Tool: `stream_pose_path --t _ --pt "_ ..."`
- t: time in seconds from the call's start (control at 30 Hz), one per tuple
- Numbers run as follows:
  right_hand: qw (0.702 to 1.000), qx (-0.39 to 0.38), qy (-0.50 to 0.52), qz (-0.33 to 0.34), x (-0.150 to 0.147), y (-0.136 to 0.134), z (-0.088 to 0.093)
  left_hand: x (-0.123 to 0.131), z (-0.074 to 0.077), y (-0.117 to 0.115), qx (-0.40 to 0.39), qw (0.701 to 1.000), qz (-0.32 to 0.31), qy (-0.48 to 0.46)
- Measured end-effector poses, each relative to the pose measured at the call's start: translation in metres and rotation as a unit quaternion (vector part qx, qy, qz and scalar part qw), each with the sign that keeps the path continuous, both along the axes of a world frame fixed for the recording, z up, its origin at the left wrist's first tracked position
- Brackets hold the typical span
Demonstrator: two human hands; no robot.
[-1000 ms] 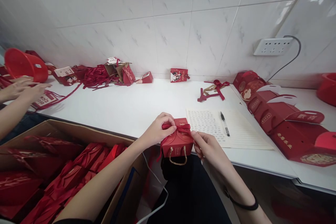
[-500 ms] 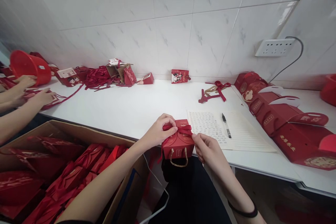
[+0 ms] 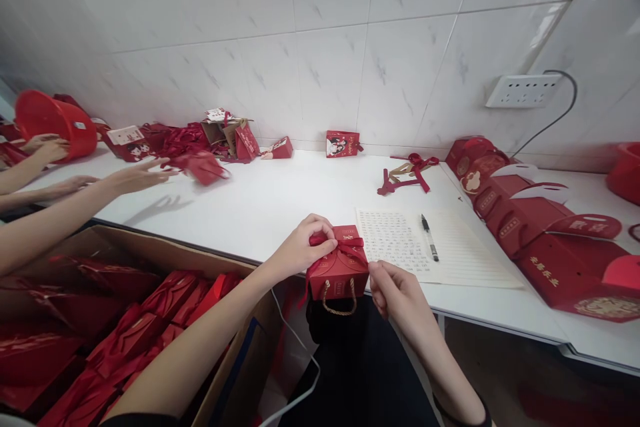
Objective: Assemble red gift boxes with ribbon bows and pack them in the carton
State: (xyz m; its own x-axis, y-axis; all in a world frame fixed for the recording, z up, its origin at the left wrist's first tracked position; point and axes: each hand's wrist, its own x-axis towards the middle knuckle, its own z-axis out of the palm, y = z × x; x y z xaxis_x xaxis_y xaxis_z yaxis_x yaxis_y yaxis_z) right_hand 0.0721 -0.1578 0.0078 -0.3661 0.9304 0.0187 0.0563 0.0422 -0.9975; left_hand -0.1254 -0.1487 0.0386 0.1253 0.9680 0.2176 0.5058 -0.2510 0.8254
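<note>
Ribbon bow (image 3: 341,242) sits on top of the small red gift box (image 3: 339,275). Our left hand (image 3: 300,250) is closed on it, thumb and fingertips pinching the loop. Our right hand (image 3: 395,288) is pinched narrow on the ribbon tail at the box's upper right corner. The box is at the near edge of the table (image 3: 280,203), with its rope handle (image 3: 339,301) hanging below the edge, just left of the lined sheet (image 3: 450,250) and pen (image 3: 429,237). We cannot tell whether the box rests on the table or only in our hands.

Risks, as we judge them:
- Little or no table lies under the box, so an uneven pull from the right could tip it off the edge.
- Too hard a pull on the tail may undo the loop under the left fingers or dent the lid.
- A slipped tail would leave the bow slack or lopsided.

A co-worker's hand (image 3: 137,175) reaches over the table near a red pouch (image 3: 203,167). It is well apart from us, so a clash seems unlikely. A cardboard carton (image 3: 175,252) of red boxes stands below left.
</note>
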Motion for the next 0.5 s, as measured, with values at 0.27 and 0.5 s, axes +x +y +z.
stream_pose_path --t 0.27,0.5 --pt "1.0 0.004 0.005 -0.022 -0.005 0.0 0.0 0.0 0.001 0.0 0.002 1.0 -0.006 -0.001" --pt "0.995 0.058 -0.048 -0.067 -0.012 -0.016 -0.005 0.0 -0.001 0.0 0.007 1.0 0.005 0.001"
